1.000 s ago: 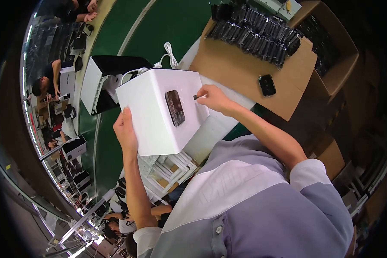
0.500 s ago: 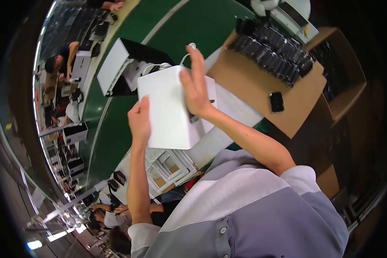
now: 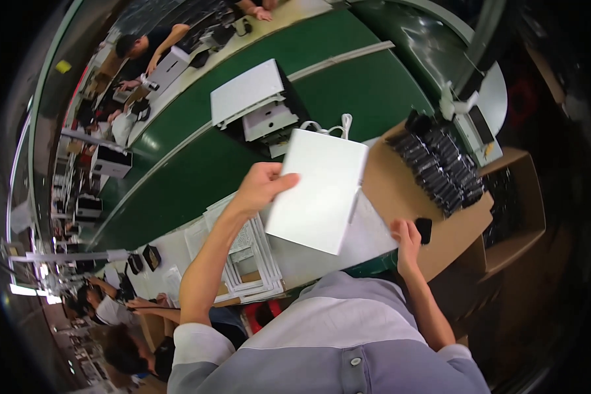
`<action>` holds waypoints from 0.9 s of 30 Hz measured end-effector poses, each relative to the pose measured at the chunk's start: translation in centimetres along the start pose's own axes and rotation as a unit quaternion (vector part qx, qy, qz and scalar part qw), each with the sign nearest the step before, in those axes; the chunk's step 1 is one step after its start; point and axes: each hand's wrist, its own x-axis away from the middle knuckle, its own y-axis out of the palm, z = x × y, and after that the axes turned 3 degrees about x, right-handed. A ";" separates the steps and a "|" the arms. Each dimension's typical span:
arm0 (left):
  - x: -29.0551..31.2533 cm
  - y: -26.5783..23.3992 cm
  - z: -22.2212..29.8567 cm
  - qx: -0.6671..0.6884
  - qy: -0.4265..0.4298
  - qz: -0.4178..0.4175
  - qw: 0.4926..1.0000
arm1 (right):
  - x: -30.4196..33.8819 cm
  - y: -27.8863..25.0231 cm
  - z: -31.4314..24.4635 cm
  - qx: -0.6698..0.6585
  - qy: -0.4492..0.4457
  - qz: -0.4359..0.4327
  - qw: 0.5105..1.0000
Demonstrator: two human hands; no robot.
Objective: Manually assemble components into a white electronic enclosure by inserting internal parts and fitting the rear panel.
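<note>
My left hand (image 3: 262, 187) grips the left edge of a white box-shaped casing (image 3: 318, 190), its thumb lying on the broad flat face. A white cable (image 3: 346, 125) loops out from behind the casing's far edge. Over at the right, my right hand (image 3: 408, 241) is apart from the casing, with fingers bent, slightly parted and nothing visible in them. Right beside its fingertips, a small black rectangular piece (image 3: 424, 230) lies on the cardboard sheet (image 3: 384, 180). The underside of the casing is hidden.
Rows of black wrapped pieces (image 3: 440, 164) cover the cardboard's far part, next to an open carton (image 3: 515, 203). A white-and-black housing (image 3: 256, 98) stands on the green conveyor (image 3: 335, 79). White frames (image 3: 259, 253) are stacked at left. Co-workers sit beyond the conveyor and at lower left.
My right hand has let go of the casing and moved right and nearer, to the small black piece. My left hand keeps hold of the casing, now tilted differently. The view has turned.
</note>
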 end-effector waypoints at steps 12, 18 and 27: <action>11.3 0.4 9.4 -0.080 0.022 0.050 0.995 | -4.8 3.1 1.5 0.059 -0.057 -0.042 0.996; 17.9 -5.1 15.1 -0.066 0.064 0.186 0.978 | -6.9 7.1 2.0 0.281 -0.177 -0.073 0.940; 15.1 -20.5 16.6 -0.207 -0.029 0.348 0.914 | -10.7 10.2 5.9 0.537 -0.322 -0.064 0.777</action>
